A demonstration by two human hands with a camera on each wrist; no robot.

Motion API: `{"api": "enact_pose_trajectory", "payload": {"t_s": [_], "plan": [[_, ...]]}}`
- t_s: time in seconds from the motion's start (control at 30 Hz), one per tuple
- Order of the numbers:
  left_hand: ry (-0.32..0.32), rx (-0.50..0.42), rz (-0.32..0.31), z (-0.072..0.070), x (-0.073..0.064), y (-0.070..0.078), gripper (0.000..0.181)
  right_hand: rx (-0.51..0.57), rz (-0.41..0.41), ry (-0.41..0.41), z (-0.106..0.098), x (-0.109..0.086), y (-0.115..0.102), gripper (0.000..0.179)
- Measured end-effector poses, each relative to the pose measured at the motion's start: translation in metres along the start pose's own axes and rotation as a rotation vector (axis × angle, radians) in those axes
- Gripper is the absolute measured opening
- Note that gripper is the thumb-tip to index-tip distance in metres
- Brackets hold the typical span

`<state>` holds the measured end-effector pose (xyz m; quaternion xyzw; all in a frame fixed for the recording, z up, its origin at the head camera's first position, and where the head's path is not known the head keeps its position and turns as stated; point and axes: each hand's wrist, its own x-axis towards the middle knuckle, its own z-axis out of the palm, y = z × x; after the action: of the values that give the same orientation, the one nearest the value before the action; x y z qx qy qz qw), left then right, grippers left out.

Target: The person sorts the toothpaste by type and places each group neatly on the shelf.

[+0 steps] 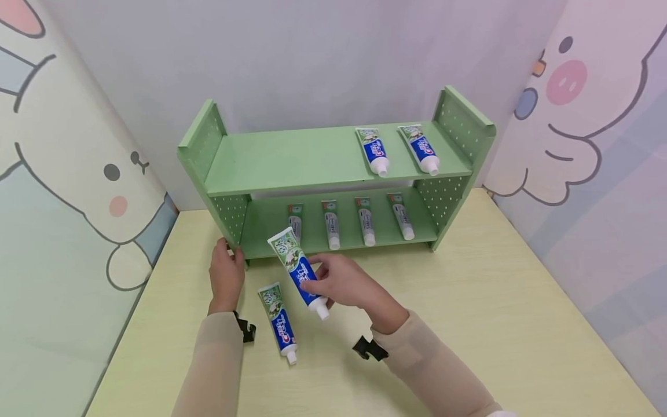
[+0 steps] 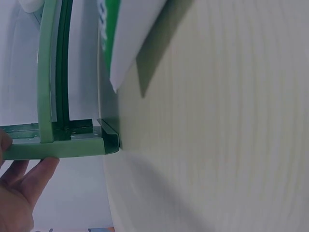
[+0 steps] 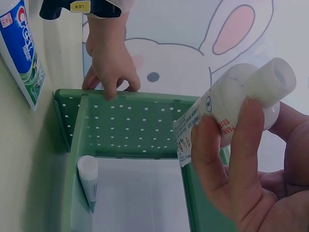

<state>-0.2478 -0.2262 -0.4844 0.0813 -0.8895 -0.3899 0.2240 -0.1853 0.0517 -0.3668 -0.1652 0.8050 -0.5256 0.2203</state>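
My right hand [image 1: 346,281] pinches a blue, green and white toothpaste tube [image 1: 289,258] near its cap, in front of the lower shelf. In the right wrist view, thumb and fingers curl round the tube's white cap end [image 3: 236,104]. At the front left post of a green two-tier rack [image 1: 281,161], my left hand [image 1: 227,277] grips the side panel; the left wrist view shows its fingers on both sides of the post [image 2: 77,149]. Between my forearms a matching toothpaste tube [image 1: 278,319] lies on the table, cap toward me.
On the upper shelf, two matching tubes [image 1: 374,149] lie at the right. Several slimmer grey-and-green tubes [image 1: 332,225] lie in a row on the lower shelf. The pale wooden table [image 1: 495,301] meets cartoon-printed walls [image 1: 78,174] at both sides.
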Motion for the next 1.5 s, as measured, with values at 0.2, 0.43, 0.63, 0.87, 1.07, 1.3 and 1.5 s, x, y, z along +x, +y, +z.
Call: {"api": "enact_pose_trajectory", "payload": {"t_s": [0.2,0.43,0.63,0.87,1.07,1.3,1.5], "plan": [[-0.004,0.002,-0.003,-0.001,0.001,0.0,0.033,0.008,-0.023,0.006,-0.007,-0.005,-0.008,0.055],[-0.011,0.006,-0.007,-0.001,0.001,0.0,0.033,0.017,-0.025,0.022,-0.012,-0.009,-0.016,0.055],[-0.011,0.006,-0.004,0.0,0.0,-0.001,0.034,0.02,-0.035,0.032,-0.017,-0.013,-0.022,0.055],[-0.004,0.001,0.007,0.0,0.0,-0.001,0.034,0.008,-0.052,0.063,-0.024,-0.018,-0.032,0.055],[-0.012,0.005,0.003,0.0,0.0,-0.002,0.036,-0.003,-0.053,0.112,-0.03,-0.02,-0.039,0.056],[-0.019,0.012,-0.001,-0.001,-0.001,-0.001,0.036,-0.012,-0.075,0.147,-0.04,-0.018,-0.045,0.056],[-0.018,0.011,-0.008,-0.001,-0.001,-0.001,0.035,-0.004,-0.079,0.17,-0.049,-0.013,-0.052,0.056]]}}
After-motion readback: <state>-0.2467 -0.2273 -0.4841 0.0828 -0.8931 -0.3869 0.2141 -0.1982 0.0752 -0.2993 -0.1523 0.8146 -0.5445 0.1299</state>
